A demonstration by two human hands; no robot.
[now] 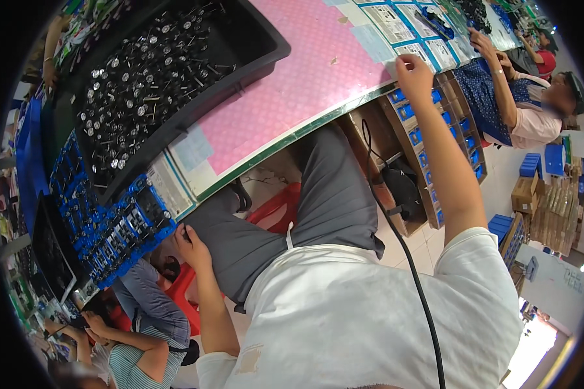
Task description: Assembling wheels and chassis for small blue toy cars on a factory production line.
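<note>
My right hand (413,72) reaches up to the edge of the pink-topped table (292,97) and rests its fingers on a blue-framed printed sheet (416,50) lying there. My left hand (189,245) hangs low beside my grey-trousered knee (240,240), close under a blue tray of small black parts (120,230); its fingers are curled and I cannot see anything in them. A large black bin (168,78) full of small metal-tipped black parts sits on the table's left part.
Blue stacked trays (428,152) fill shelves under the table. A black cable (402,240) runs down across my white shirt. A red stool (275,207) is beneath me. One person (525,110) sits at the far right of the table, another (133,337) at lower left. Cardboard boxes (551,207) stand at right.
</note>
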